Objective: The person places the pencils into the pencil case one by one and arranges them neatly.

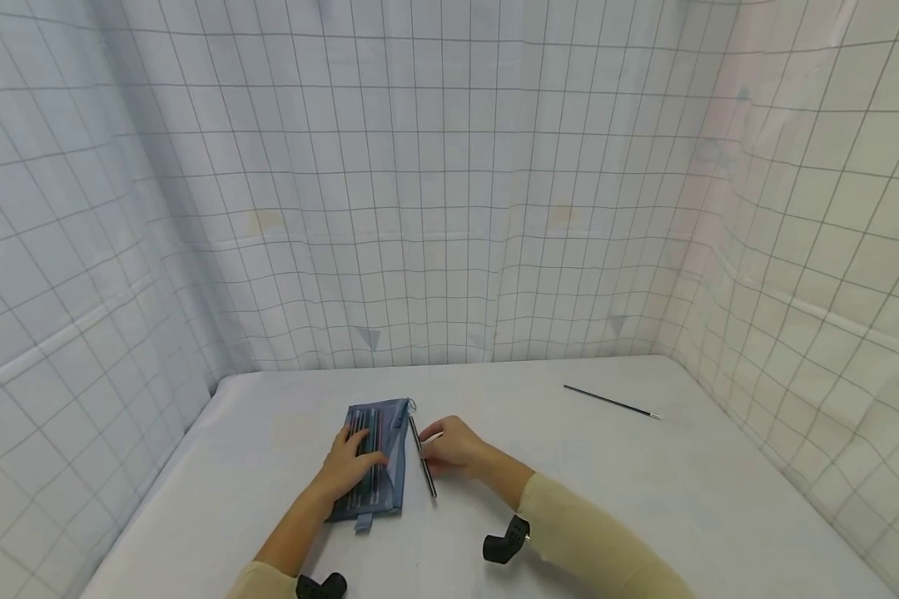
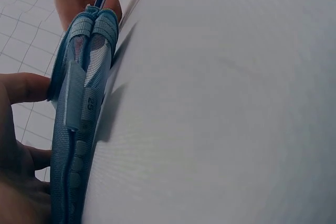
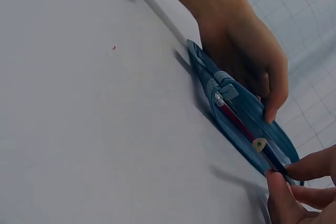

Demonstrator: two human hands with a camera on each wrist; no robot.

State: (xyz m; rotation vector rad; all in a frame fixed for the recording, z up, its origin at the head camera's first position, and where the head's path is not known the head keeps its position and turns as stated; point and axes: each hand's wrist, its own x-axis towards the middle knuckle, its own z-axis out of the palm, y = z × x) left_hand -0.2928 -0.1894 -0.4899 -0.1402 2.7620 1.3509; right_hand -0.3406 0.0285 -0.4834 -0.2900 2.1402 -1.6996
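Note:
A blue mesh zip pencil case [image 1: 391,492] lies on the white table with several pencils inside. My left hand [image 1: 346,467] rests on it with spread fingers, and in the left wrist view its fingers [image 2: 31,86] touch the case's upper face. To the right of the case, my right hand [image 1: 453,448] pinches a dark pencil [image 1: 429,482] between thumb and fingers. In the right wrist view, that pencil's pale round end [image 3: 259,144] is at the open zip side, where a dark red pencil [image 3: 239,120] shows within the case.
Another dark pencil [image 1: 612,401] with a whitish end lies at the table's back right. Black wrist devices [image 1: 505,542] sit at both wrists. White gridded cloth [image 1: 449,208] hangs behind and along both sides of the table.

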